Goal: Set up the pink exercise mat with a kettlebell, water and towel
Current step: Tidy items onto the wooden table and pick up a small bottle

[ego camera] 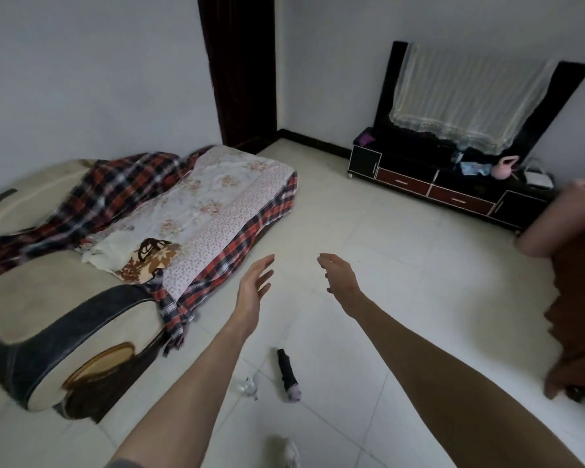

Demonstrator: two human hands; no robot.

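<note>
White tiled floor point(402, 271) fills most of the view. Sofa point(65, 298) at 9 o'clock, cream with dark arm trim, draped with a red-and-navy plaid blanket point(122, 187) and a pale floral sheet point(223, 204). Low black TV cabinet point(453, 184) with red drawer fronts at 2 o'clock against the far wall; behind it a dark panel hung with a white lace cloth point(466, 96). Dark doorway point(244, 69) at 12 o'clock.

Rolled pink mat point(554, 221) at 3 o'clock, at the right edge, leaning on brown-draped furniture point(578, 315); not unrolled. Well apart from both hands, right of the right hand.

Pink kettlebell point(504, 167) on the cabinet top, at 2 o'clock, beside some blue-and-white items too blurred to name. Well apart from the hands, up and right of them.

Both arms reach forward, bare, over the floor at centre. Left hand point(255, 282) empty, fingers spread, palm facing right. Right hand point(338, 275) empty, fingers loosely extended, palm facing left. Hands apart, a clear gap of floor between them, touching nothing.

Floor at 6 o'clock, between the forearms: a folded black umbrella point(288, 374) with a pale end, and just left of it a small clear item point(249, 386), too blurred to identify.
</note>
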